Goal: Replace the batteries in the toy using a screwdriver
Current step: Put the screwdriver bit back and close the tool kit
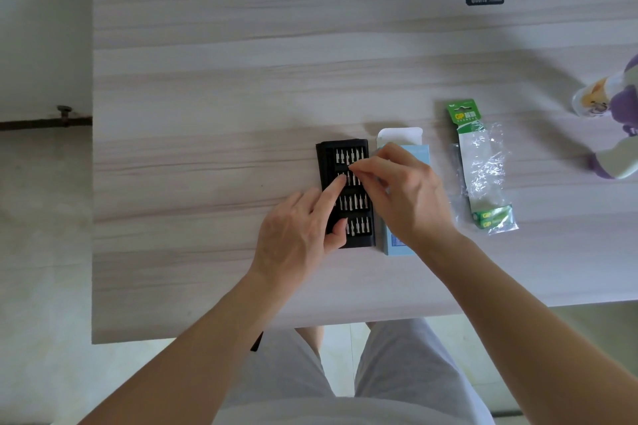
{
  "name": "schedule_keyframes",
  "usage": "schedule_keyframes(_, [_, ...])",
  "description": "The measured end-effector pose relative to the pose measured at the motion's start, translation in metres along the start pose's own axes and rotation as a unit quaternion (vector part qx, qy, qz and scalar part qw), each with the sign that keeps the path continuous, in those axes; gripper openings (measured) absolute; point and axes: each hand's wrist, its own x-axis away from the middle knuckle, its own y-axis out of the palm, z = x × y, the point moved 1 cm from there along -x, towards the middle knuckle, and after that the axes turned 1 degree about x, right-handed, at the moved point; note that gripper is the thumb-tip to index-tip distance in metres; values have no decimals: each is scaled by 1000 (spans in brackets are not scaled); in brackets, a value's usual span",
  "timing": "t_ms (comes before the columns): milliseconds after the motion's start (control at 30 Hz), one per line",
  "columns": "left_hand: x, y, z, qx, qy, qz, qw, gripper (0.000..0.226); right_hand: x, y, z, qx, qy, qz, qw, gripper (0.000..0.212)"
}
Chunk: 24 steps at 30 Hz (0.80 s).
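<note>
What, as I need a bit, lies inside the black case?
Four rows of metal bits in the case. The left hand and right hand cover parts of the lower three rows, hiding those slots.

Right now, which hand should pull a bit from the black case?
The right hand: its fingertips pinch at a bit in the bit case, while the left hand braces it with index finger and thumb.
</note>
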Motion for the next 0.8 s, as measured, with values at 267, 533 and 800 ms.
schedule_keyframes(267, [0, 1, -1, 17, 5, 2, 1000, 46, -4, 1, -7, 47, -46, 6, 998, 15])
schedule_keyframes(533, [-1, 0, 1, 0, 3, -7, 1000, 54, -4, -2, -7, 67, -78, 11, 995, 15])
schedule_keyframes(800, [-1, 2, 2, -16, 9, -3, 1000, 56, -11, -2, -6, 72, -60, -41, 995, 15])
